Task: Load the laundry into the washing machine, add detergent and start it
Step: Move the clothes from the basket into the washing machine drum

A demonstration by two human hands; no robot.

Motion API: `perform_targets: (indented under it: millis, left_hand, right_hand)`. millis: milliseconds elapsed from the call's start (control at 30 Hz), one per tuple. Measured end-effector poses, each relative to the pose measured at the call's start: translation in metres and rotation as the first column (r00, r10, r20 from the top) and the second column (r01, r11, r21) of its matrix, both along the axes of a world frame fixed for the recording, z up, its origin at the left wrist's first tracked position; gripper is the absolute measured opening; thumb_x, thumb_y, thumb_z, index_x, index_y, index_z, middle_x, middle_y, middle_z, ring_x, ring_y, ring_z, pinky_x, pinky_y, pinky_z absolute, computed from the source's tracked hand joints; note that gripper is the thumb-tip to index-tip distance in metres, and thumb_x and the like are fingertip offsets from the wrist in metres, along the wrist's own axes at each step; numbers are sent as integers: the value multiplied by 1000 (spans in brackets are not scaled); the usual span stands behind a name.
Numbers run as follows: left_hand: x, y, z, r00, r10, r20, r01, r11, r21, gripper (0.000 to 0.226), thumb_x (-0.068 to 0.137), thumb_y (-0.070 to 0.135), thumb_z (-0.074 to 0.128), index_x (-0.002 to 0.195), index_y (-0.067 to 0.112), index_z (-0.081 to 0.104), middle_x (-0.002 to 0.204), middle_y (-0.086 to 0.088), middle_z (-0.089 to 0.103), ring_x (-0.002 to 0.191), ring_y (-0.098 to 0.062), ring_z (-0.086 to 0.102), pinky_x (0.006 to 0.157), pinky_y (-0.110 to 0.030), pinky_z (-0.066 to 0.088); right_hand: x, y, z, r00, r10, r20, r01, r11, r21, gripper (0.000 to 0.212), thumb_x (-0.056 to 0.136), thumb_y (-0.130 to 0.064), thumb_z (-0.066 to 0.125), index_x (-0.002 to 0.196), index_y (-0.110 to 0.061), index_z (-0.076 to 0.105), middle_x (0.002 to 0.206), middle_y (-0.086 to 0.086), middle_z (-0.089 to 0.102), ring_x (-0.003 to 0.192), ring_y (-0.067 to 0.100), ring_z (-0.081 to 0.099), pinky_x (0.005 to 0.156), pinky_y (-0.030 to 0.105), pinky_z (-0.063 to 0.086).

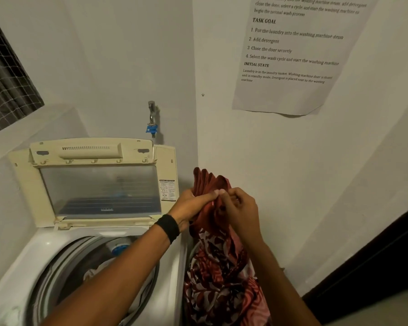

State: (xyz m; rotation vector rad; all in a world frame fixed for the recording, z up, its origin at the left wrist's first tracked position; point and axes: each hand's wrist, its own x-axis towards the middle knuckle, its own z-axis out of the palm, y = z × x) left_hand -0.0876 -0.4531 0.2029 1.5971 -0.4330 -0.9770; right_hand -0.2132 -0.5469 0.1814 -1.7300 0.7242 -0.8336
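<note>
A white top-loading washing machine [45,248] stands at the lower left with its cream lid [99,184] raised upright. Pale laundry [99,271] lies inside the drum. To the right of the machine hangs a red cloth [219,274] with a red-and-white pattern, bunched at its top. My left hand [193,205] grips the bunched top from the left, with a black band on its wrist. My right hand [238,205] pinches the same bunch from the right. Both hands hold the cloth up beside the machine, not over the drum.
A metal tap [153,118] with a blue fitting juts from the wall behind the lid. A printed task sheet [290,55] hangs on the right wall. A netted window [7,85] is at the upper left. A dark door edge [372,267] runs along the lower right.
</note>
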Motion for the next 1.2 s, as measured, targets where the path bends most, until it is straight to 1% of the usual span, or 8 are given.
perform_targets:
  millis: [300,467,567,667,833,933,1067,1200]
  left_hand:
    - [-6,4,-2,987,-152,51,153,988,-2,41,81,8,83,119,14,68,110,-12,76,103,-25,74,90,-37,60]
    - [-8,-1,14,998,-45,50,46,999,-19,23,83,9,80,103,16,73,97,-9,79,91,-23,75,76,-32,62]
    - [1,-2,24,997,-2,79,3,1000,-10,35,80,8,79,114,11,72,99,-9,79,95,-27,75,81,-39,63]
    - [1,-7,37,998,-27,64,29,999,-30,32,82,5,72,114,5,72,102,-15,78,96,-30,75,84,-40,63]
    - [-15,-24,60,996,-72,44,76,993,-87,41,73,8,74,113,0,71,105,-21,76,100,-35,74,91,-44,61]
    - [-1,-19,67,993,20,119,-9,995,-97,33,81,7,76,113,3,72,100,-16,78,93,-29,76,83,-38,63]
    - [38,2,56,904,178,388,-163,984,-72,30,79,15,84,106,20,73,106,-5,78,92,-15,76,84,-34,62]
    - [56,19,38,795,65,603,-204,965,165,80,59,50,87,128,18,61,121,-3,71,109,-23,68,96,-43,57]
  right_hand:
    - [2,-6,-5,977,182,113,-203,955,217,30,102,-12,52,92,-19,79,99,7,73,100,27,70,90,57,58]
    - [-15,-18,-4,999,35,-29,-44,884,-465,29,91,-34,53,108,-28,75,97,-8,63,95,13,52,81,19,43]
    - [-30,-30,-22,994,45,97,-25,978,-205,44,88,-29,68,132,-31,61,125,-14,61,115,9,57,88,33,52]
    - [-31,-24,-41,895,436,95,-446,882,153,105,79,-18,88,158,-31,21,153,-12,42,134,-3,49,99,19,48]
    - [1,22,-101,823,482,-301,-430,874,225,83,70,-41,92,138,-29,45,125,-16,58,118,3,56,95,17,49]
    - [-3,13,-124,870,367,-330,-321,928,187,51,75,-36,82,119,-21,62,109,-6,71,101,8,67,98,44,56]
    - [-34,-32,-75,852,372,-369,-369,926,81,77,61,-40,78,132,-21,56,121,0,68,111,20,67,96,44,55]
    - [-61,-66,20,904,386,-186,-393,920,-1,72,63,-16,85,124,-31,48,111,1,71,96,17,73,83,34,60]
